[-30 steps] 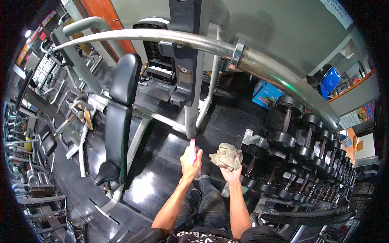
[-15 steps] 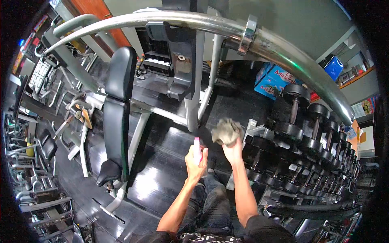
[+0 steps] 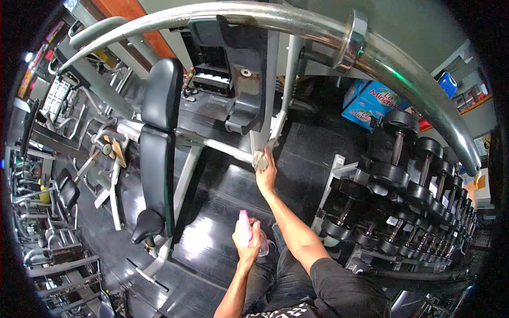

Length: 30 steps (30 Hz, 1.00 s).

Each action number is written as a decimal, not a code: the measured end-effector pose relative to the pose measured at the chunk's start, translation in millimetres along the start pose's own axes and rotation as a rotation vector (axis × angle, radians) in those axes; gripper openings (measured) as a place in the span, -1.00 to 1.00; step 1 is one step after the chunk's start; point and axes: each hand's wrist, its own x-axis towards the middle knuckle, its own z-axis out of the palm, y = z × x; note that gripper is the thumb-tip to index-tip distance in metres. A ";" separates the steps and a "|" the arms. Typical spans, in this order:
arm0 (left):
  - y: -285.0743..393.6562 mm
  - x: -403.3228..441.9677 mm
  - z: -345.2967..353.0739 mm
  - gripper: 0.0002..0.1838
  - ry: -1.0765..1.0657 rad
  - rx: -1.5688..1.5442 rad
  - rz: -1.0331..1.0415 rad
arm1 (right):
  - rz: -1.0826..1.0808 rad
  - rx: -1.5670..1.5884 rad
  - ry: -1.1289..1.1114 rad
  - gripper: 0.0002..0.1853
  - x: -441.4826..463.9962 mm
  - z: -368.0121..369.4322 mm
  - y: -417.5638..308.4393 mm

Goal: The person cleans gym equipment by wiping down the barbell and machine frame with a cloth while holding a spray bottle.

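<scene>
Fingers (image 3: 269, 155) of the right hand (image 3: 266, 174) are bunched around a crumpled greyish cloth (image 3: 260, 160), held at the lower end of the silver upright (image 3: 259, 139), where the crossbar (image 3: 228, 149) meets it. The left hand (image 3: 247, 241), lower and nearer the body, has its fingers curled around a spray bottle (image 3: 243, 223) with a pink and white top and a clear body. Left of both hands is the black padded bench (image 3: 156, 175), the crossbar running from near its right edge. Dumbbells (image 3: 389, 174) fill the rack (image 3: 333, 183) to the right; a blue box (image 3: 369, 103) sits beyond its far left corner.
</scene>
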 end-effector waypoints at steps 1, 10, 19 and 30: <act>2.6 1.0 -3.8 -0.82 0.014 -0.027 -0.023 | 0.230 -0.025 -0.125 -0.56 -5.7 2.2 18.5; -3.0 6.2 -18.9 -0.86 0.032 -0.017 0.041 | -0.440 0.148 0.213 -0.34 35.0 -16.9 -81.7; -12.4 -2.4 -16.0 -0.84 -0.029 -0.031 0.032 | 0.459 0.394 -0.114 -0.44 9.3 27.4 51.0; -0.3 4.7 -19.7 -0.82 -0.031 0.028 0.060 | -0.537 0.765 -0.003 -0.59 187.1 -68.8 -168.0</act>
